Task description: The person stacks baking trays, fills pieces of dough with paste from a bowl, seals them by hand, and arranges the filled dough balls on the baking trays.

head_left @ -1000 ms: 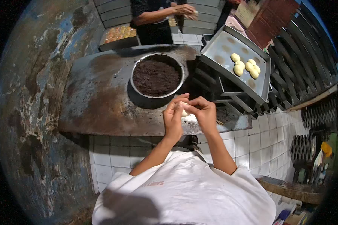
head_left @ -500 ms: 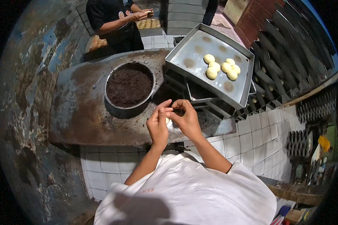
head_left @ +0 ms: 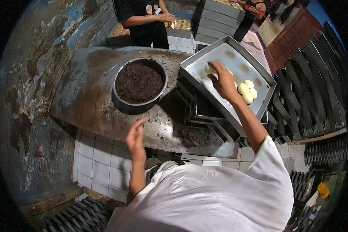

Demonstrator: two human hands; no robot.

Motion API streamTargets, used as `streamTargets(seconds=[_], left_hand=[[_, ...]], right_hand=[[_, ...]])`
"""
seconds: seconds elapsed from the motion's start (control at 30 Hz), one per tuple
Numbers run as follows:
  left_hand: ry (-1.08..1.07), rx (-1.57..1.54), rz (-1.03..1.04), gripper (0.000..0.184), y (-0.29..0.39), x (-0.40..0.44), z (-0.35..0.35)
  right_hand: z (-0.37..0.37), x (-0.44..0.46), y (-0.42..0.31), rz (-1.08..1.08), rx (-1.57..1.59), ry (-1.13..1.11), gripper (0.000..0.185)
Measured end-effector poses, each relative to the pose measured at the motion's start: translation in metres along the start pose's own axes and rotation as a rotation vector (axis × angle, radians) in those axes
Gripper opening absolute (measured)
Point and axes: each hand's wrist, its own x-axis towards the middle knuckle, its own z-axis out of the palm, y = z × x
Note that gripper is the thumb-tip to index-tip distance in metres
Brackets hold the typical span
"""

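Over the metal tray (head_left: 230, 54), my right hand (head_left: 223, 82) has its fingers and thumb around a pale dough ball (head_left: 209, 69), which is at or just above the tray's surface. Part of another dough ball peeks out behind the hand. To the right of my wrist sits a cluster of several smooth dough balls (head_left: 246, 91). My left hand (head_left: 136, 140) hovers at the table's near edge, fingers apart, holding nothing. Beyond it stands a round metal pot (head_left: 114, 87) full of dark crumbly filling (head_left: 140, 82).
The tray rests on stacked trays (head_left: 205, 112) on the worn metal table (head_left: 92, 85). Many dark trays (head_left: 317, 81) stand at right. Across the table, a person in black (head_left: 143, 19) handles dough beside a filled tray (head_left: 183, 25); another person (head_left: 253, 17) is farther back.
My hands have parted: the right reached forward and right to the tray with a dough ball, and the left moved left and opened. The camera view shifted, and the other person's hands lowered.
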Motion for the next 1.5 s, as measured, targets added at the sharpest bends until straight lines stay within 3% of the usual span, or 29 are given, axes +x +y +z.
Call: streamTargets(seconds=[0.03,0.1,0.17,0.23,0.3,0.37,0.43,0.57,0.63,0.7,0.77,0.83,0.87,1.0,1.1,1.17,1.3,1.37,1.43,1.5], left_hand=[[0.084,0.007,0.042,0.030,-0.008,-0.005,-0.017],[0.206,0.011,-0.026,0.027,-0.016,-0.023,-0.051],[0.259,0.129,-0.013,0.024,-0.014,-0.042,-0.075],[0.329,0.104,-0.031,0.022,-0.023,-0.055,-0.094],[0.365,0.078,-0.046,0.021,-0.032,-0.060,-0.098],[0.427,0.001,-0.071,0.018,-0.037,-0.057,-0.096],[0.400,-0.026,-0.039,0.018,-0.032,-0.050,-0.082],[0.319,-0.083,0.019,0.017,-0.023,-0.034,-0.056],[0.302,-0.111,0.027,0.016,-0.020,-0.028,-0.050],[0.260,0.021,0.057,0.015,-0.018,-0.030,-0.057],[0.281,0.062,0.070,0.015,-0.015,-0.030,-0.057],[0.321,-0.042,0.019,0.015,-0.019,-0.023,-0.055],[0.304,-0.040,0.016,0.015,-0.021,-0.017,-0.047],[0.041,-0.026,0.021,0.015,-0.014,0.013,0.021],[-0.235,-0.014,0.109,0.014,0.004,0.025,0.083],[-0.408,0.031,0.209,0.014,0.023,0.027,0.121],[-0.676,-0.006,0.163,0.024,0.037,0.020,0.187],[-0.637,-0.081,0.229,0.025,0.032,0.010,0.217],[-0.643,-0.121,0.052,0.031,0.026,0.006,0.218],[-0.509,-0.025,0.084,0.030,0.013,0.004,0.205]], right_hand=[[0.032,-0.001,0.036,-0.095,-0.067,0.095,0.059],[0.102,-0.021,0.113,-0.155,-0.216,-0.091,0.059],[0.062,-0.003,0.064,0.006,-0.368,-0.239,0.043],[0.032,0.041,0.049,0.272,-0.252,-0.349,0.039],[0.053,0.057,0.060,0.161,-0.067,0.124,0.039],[0.104,0.059,0.091,0.134,-0.124,0.090,0.047],[0.125,0.042,0.083,0.143,-0.331,0.046,0.061],[0.108,0.050,0.091,0.305,-0.106,-0.210,0.076],[0.086,0.047,0.096,0.316,-0.066,-0.136,0.072],[0.032,0.028,0.093,0.003,0.150,0.079,0.049],[-0.026,-0.003,0.059,0.239,-0.143,-0.135,0.029],[-0.041,-0.046,0.031,0.244,-0.352,-0.152,0.025],[-0.021,-0.071,0.056,0.167,-0.479,-0.124,0.032],[-0.005,-0.107,0.071,0.146,-0.550,-0.098,0.038],[-0.043,-0.105,0.028,0.254,-0.464,-0.070,0.035],[-0.076,-0.118,-0.018,0.208,-0.351,0.209,0.028],[-0.095,-0.131,-0.076,0.281,-0.065,0.379,0.022],[-0.081,-0.133,-0.102,0.518,0.514,0.406,0.017],[-0.049,-0.131,-0.113,0.483,0.510,0.525,0.020],[-0.024,-0.126,-0.128,0.557,0.511,0.587,0.021]])
